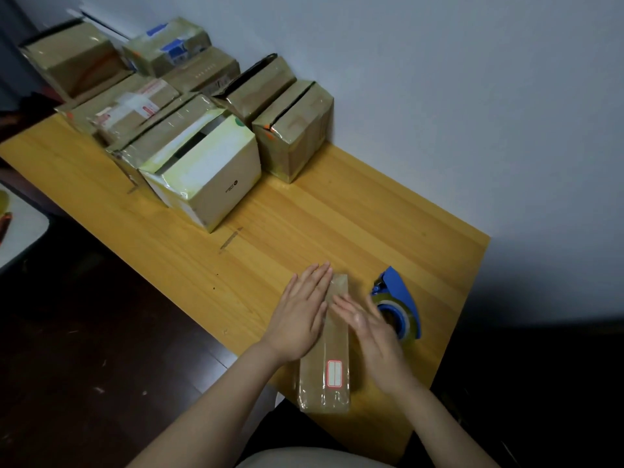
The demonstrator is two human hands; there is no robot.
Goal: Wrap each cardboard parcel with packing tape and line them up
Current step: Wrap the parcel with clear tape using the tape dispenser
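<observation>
Wooden table (337, 211) by the wall: a long taped parcel (326, 373) at the near edge.
Left hand (300, 319) and right hand (368, 329) press flat on it, fingers straight; smooth the tape outward, firmly.

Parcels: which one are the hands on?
The long narrow parcel with the red-bordered label, alone at the near end beside the blue tape dispenser; left hand and right hand rest open on it.

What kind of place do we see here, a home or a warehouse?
Probably a room in a home, used for packing: a wooden table against a plain wall, taped cardboard parcels gathered at its far end, and a blue tape dispenser.
</observation>
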